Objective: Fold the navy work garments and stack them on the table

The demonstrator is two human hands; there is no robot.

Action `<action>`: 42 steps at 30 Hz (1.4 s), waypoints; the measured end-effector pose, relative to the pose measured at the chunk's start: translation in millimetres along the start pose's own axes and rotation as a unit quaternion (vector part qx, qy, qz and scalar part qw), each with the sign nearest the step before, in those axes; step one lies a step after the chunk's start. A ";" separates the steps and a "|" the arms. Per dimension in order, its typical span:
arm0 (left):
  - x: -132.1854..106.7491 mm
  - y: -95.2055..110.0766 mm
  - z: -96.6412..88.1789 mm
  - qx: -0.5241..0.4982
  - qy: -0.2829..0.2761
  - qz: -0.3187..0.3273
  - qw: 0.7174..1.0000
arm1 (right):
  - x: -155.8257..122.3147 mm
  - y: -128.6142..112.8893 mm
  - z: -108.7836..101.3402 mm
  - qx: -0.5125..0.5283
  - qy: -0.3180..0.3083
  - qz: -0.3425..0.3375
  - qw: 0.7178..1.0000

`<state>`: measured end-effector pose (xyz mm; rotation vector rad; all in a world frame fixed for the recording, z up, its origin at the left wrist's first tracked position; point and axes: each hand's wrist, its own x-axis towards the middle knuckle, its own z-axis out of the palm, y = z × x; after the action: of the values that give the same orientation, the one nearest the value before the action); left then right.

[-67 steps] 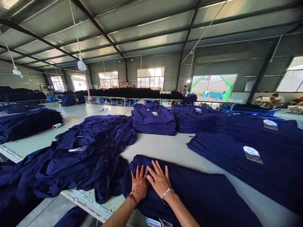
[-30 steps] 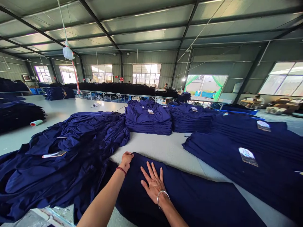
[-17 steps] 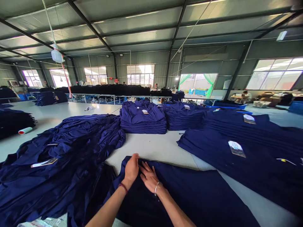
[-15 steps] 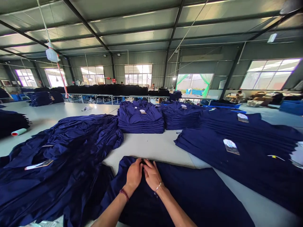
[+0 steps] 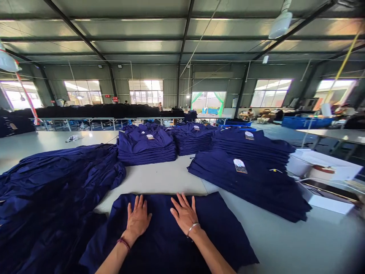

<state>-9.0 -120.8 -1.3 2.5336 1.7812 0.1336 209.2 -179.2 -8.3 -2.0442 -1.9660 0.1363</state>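
A navy blue garment lies flat on the pale table right in front of me. My left hand rests on it with fingers spread, a red bead bracelet at the wrist. My right hand lies flat beside it, fingers apart, a silver bangle at the wrist. Both palms press on the cloth near its far edge, a hand's width apart. Neither hand holds anything.
A loose heap of navy garments fills the left. Folded stacks and a tagged stack stand behind and to the right. White boxes sit at the right edge. People sit far back by the windows.
My hands, together at the garment's far edge half a second ago, have spread apart and now lie flat on it. My view has swung to the right.
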 end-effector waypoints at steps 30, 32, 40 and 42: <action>-35.7 30.9 -25.1 -0.146 -0.172 0.190 0.956 | -85.3 54.2 -45.0 0.029 -0.056 0.056 0.996; -53.7 16.5 -32.1 -0.162 -0.196 0.237 0.938 | -106.3 42.3 -49.1 0.069 -0.104 -0.030 0.992; -106.5 -39.9 -26.8 -0.139 -0.180 0.283 0.932 | -143.5 20.7 -38.9 0.025 -0.139 -0.063 0.988; -106.4 -46.3 -20.4 -0.141 -0.150 0.302 0.931 | -141.5 24.2 -30.1 0.009 -0.115 -0.082 0.990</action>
<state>-90.1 -205.5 10.2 2.6091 0.7757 0.0138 232.4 -324.0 -6.1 -1.9187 -2.2501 0.3660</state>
